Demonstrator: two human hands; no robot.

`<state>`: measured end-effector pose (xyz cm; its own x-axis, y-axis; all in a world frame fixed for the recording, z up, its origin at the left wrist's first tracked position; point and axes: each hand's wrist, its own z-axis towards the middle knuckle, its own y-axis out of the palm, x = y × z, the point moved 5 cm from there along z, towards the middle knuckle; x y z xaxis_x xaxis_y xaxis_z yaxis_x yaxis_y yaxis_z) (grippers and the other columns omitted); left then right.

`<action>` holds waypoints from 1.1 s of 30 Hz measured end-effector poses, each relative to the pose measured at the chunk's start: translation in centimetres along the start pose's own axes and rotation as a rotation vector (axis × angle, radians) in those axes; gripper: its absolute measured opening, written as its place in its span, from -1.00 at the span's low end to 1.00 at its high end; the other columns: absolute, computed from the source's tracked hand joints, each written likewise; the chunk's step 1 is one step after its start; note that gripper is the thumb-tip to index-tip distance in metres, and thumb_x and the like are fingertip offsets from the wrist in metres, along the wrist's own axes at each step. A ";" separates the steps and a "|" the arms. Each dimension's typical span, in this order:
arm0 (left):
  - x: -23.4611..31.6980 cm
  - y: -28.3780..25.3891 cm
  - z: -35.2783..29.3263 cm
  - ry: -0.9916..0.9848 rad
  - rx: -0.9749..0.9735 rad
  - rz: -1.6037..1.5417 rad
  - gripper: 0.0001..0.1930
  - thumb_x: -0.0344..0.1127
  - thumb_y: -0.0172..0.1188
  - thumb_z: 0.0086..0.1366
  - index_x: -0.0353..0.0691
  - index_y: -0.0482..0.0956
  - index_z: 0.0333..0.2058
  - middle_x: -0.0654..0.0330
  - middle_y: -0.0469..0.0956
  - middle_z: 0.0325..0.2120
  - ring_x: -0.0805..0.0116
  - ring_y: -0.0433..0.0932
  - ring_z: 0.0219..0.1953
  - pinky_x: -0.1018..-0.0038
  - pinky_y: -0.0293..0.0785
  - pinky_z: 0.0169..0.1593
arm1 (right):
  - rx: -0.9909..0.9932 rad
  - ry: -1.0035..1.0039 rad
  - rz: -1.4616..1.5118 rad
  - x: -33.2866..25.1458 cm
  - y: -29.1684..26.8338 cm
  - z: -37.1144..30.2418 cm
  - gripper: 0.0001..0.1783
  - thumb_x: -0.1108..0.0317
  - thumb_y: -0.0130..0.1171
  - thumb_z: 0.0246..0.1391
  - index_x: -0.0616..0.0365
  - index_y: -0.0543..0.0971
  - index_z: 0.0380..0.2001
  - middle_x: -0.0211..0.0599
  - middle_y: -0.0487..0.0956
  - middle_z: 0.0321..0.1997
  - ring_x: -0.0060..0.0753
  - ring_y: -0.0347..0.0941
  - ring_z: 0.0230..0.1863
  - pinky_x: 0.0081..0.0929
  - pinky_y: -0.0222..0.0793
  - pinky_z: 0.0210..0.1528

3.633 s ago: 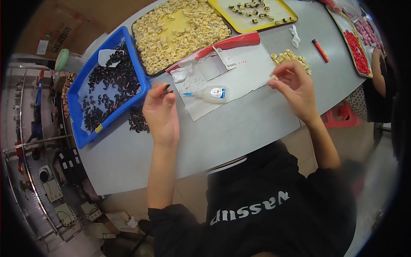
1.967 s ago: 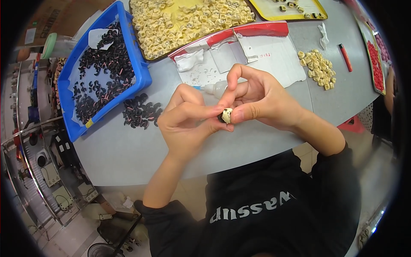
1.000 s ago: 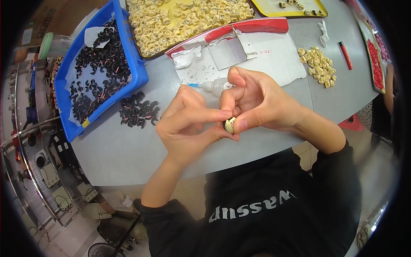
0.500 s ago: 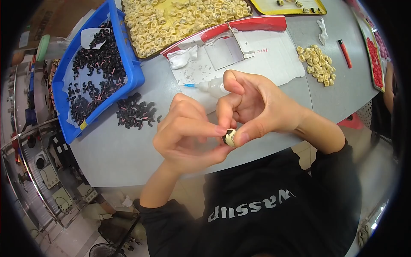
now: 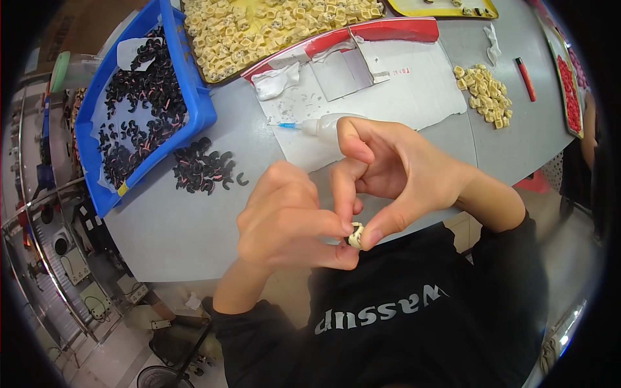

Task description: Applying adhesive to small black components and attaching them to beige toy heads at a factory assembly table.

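Over the table's near edge, in front of my black top, my two hands meet at a small cream-and-black piece (image 5: 355, 237). My right hand (image 5: 404, 171) pinches its cream side between thumb and a finger, the other fingers curled. On the piece's darker left side, my left hand (image 5: 281, 216) closes thumb and index finger, which partly hide it. Left of my hands lies a loose pile of black, pink-streaked curved pieces (image 5: 206, 169). Beyond my right hand, a clear squeeze bottle with a blue needle tip (image 5: 317, 127) rests on its side, its back end hidden.
More curved pieces fill a blue bin (image 5: 206, 113) at left. A tray (image 5: 223, 79) of cream square pieces stands behind white cardboard (image 5: 424, 97) with tissue on it. Cream pieces (image 5: 485, 97) and a red marker (image 5: 526, 79) lie right. Another person's arm (image 5: 588, 119) shows far right.
Both hands have come lower, toward my body, with the small piece. The piece has turned, showing a cream rim on top and less of its black part.
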<state>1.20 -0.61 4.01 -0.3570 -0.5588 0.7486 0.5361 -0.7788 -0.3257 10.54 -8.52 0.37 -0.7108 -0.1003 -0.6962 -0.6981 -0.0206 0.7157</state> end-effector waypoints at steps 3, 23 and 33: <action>0.3 0.1 -0.4 0.089 -0.094 0.075 -0.52 -0.25 0.54 -0.45 -0.05 0.44 -0.50 0.45 0.22 -0.72 0.46 0.18 -0.60 0.58 0.04 -0.53 | -0.020 0.006 -0.010 0.0 0.1 0.0 -0.33 0.64 0.39 -0.38 0.03 0.04 -0.45 -0.16 0.51 -0.43 -0.50 0.31 -0.39 -0.56 0.26 -0.24; 0.4 0.3 -0.9 -0.033 -0.089 -0.103 -0.67 -0.36 0.47 -0.32 -0.08 0.49 -0.53 0.41 0.22 -0.77 0.44 0.19 -0.63 0.60 0.13 -0.60 | -0.056 0.020 -0.036 0.0 0.2 0.0 -0.33 0.66 0.37 -0.40 0.06 0.03 -0.47 -0.09 0.53 -0.43 -0.44 0.40 -0.37 -0.54 0.28 -0.19; 0.3 0.2 -1.2 0.011 -0.094 -0.143 -0.63 -0.31 0.48 -0.30 -0.06 0.49 -0.46 0.42 0.25 -0.69 0.44 0.23 -0.55 0.55 0.15 -0.56 | -0.063 0.004 -0.057 -0.2 0.3 0.0 -0.33 0.66 0.38 -0.41 0.06 0.03 -0.48 -0.09 0.52 -0.44 -0.39 0.46 -0.33 -0.51 0.29 -0.13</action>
<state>0.32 -1.31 3.49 -0.4332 -0.4426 0.7852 0.4050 -0.8738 -0.2691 10.45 -8.56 0.69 -0.6694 -0.1011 -0.7360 -0.7307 -0.0894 0.6768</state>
